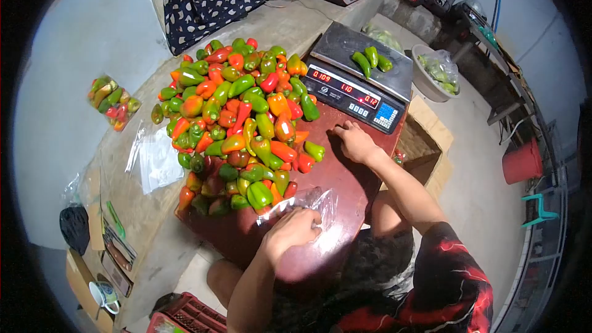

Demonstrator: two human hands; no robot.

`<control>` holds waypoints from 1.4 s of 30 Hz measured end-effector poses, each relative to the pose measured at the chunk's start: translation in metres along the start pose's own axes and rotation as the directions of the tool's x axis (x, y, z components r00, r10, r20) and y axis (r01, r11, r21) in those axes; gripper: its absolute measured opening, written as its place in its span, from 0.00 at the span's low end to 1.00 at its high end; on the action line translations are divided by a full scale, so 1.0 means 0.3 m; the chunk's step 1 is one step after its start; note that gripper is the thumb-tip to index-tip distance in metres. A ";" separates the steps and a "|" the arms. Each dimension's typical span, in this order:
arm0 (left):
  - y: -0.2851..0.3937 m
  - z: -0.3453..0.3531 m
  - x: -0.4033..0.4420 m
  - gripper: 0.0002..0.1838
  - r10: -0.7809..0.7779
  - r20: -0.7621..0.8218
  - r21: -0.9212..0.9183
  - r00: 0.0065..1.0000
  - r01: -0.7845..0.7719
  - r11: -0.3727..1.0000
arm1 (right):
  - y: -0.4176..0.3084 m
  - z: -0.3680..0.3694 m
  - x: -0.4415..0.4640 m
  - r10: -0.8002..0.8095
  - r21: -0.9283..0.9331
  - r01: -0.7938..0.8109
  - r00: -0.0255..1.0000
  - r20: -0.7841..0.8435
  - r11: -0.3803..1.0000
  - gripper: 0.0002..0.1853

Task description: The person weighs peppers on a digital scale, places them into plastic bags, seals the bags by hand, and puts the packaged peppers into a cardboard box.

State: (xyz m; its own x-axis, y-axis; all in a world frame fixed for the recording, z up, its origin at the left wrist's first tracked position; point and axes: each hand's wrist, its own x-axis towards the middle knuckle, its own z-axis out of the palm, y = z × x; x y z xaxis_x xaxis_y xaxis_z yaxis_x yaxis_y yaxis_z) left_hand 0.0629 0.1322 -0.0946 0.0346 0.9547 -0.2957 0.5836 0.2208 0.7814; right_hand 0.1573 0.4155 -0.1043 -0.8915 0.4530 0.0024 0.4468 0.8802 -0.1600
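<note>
The grip of the left hand (pixel 295 229) in the head view is closed on a clear, crumpled plastic bag (pixel 327 202), apparently keeping the slippery film against the glossy reddish-brown surface (pixel 339 176). The right hand (pixel 356 142) is nearest the black digital scale with a silver metal plate (pixel 357 95), fingers curled; whether they hold anything cannot be told. A heap of shiny green, red and orange peppers (pixel 241 117) lies beside both hands, probably for easy reach. Three green peppers (pixel 371 57) lie on the plate, seemingly centred to be weighed.
</note>
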 end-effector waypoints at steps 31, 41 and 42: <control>-0.006 -0.028 0.017 0.16 -0.058 0.042 0.041 0.997 0.056 0.998 | 0.527 -0.335 0.138 0.400 0.327 -0.252 0.735 -0.548 0.911 0.26; 0.008 -0.042 0.011 0.16 -0.068 0.064 0.073 0.996 0.063 0.995 | 0.581 -0.285 0.177 0.395 0.211 -0.336 0.827 -0.401 0.918 0.40; 0.004 -0.040 0.011 0.16 -0.076 0.062 0.059 0.995 0.072 0.996 | 0.569 -0.297 0.168 0.380 0.207 -0.321 0.826 -0.417 0.924 0.39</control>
State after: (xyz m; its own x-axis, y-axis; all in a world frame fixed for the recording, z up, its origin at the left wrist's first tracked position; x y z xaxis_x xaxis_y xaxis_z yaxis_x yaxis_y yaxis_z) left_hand 0.0540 0.1381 -0.0879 0.0408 0.9209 -0.3877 0.6317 0.2769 0.7240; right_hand 0.1953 0.6011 -0.0434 -0.5352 0.7676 0.3527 0.6838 0.6388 -0.3526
